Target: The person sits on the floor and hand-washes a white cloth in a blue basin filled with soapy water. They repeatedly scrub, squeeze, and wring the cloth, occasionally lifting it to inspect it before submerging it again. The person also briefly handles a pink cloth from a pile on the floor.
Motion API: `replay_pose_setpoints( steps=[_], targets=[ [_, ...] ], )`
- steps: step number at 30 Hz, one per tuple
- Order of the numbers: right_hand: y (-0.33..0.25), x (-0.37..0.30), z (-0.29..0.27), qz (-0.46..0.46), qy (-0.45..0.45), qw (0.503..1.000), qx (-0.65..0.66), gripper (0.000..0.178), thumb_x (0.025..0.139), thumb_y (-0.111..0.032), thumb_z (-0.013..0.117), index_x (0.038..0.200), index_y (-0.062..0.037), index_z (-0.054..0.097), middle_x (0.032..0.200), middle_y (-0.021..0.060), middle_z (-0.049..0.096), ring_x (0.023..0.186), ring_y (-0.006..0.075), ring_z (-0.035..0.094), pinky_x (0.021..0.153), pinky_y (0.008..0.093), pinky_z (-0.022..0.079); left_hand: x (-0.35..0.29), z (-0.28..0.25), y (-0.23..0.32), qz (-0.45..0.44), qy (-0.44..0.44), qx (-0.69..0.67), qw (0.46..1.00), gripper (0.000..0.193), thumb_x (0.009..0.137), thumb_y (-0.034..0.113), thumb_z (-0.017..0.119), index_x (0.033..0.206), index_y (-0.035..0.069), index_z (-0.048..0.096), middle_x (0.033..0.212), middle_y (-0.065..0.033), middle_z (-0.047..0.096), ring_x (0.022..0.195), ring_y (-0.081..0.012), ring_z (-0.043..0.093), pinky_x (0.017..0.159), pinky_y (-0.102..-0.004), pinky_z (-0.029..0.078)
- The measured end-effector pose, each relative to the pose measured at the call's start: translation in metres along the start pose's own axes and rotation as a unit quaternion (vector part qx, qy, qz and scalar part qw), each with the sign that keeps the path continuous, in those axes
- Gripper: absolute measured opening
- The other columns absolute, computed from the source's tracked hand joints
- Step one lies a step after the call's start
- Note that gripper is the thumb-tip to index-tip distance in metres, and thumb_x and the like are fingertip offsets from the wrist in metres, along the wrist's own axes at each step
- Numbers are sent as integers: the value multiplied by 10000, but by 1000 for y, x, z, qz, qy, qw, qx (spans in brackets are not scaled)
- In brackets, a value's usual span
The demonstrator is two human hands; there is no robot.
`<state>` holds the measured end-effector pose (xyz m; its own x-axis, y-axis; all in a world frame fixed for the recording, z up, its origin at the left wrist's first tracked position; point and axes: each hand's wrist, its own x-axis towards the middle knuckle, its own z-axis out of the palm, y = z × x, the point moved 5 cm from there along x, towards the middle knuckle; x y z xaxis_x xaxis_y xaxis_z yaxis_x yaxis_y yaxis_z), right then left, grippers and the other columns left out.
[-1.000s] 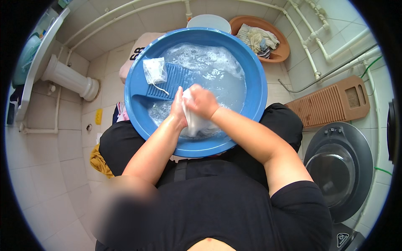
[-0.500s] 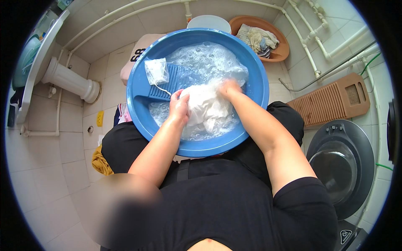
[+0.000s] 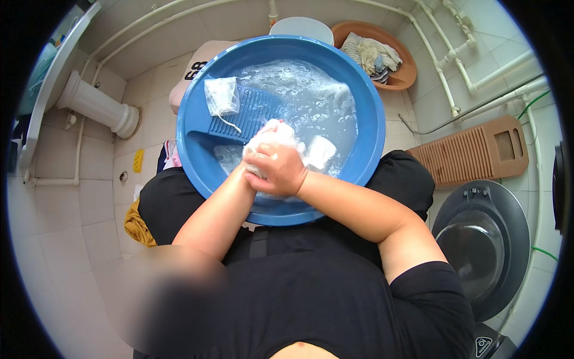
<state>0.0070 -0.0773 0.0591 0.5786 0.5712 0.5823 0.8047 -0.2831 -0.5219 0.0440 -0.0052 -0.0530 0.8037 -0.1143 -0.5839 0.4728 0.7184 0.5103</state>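
Observation:
Over the near part of a blue plastic washtub [image 3: 185, 157], my two hands come together on a bunched, wet white cloth [image 3: 272, 136]. My right hand [image 3: 278, 170] lies across it from above, fingers curled round it. Beneath is my left hand [image 3: 247, 170], closed on the same cloth and mostly covered by it and the right hand. Part of the cloth [image 3: 320, 152] hangs into the cloudy, sudsy water on the right. To the left, a small mesh soap bag [image 3: 222, 97] with a white cord rests by the tub's built-in ribbed washboard [image 3: 258, 107].
Behind the tub stand a white round basin [image 3: 302, 27] and an orange-brown tub [image 3: 406, 66] with clothes. A brown washboard [image 3: 472, 149] and a dark appliance with a clear lid [image 3: 472, 257] are at right. At left are a white pedestal [image 3: 98, 106] and mustard cloth [image 3: 139, 226].
My right hand has come out of the water at the right and moved left and nearer, over the left hand. The cloth is now bunched between them, lifted mostly out of the water.

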Motion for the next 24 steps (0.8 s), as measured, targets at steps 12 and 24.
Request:
replay_pose_setpoints(
  steps=[12,24],
  targets=[
    [44,-10,10,174,0,984,28,182,731,-275,559,712,-96,587,765,130,599,772,325,578,680,408,463,-14,5,-7,-43,-11,-11,999,406,916,418,360,1057,76,526,958,-96,591,852,-232,591,724,-377,494],
    [207,-53,-18,474,-78,866,138,487,713,-374,684,976,19,568,875,164,629,844,237,599,756,336,457,-8,-1,18,51,-16,-118,991,309,832,158,398,1042,-28,527,1043,-139,585,990,-265,551,927,-401,401]
  ],
)
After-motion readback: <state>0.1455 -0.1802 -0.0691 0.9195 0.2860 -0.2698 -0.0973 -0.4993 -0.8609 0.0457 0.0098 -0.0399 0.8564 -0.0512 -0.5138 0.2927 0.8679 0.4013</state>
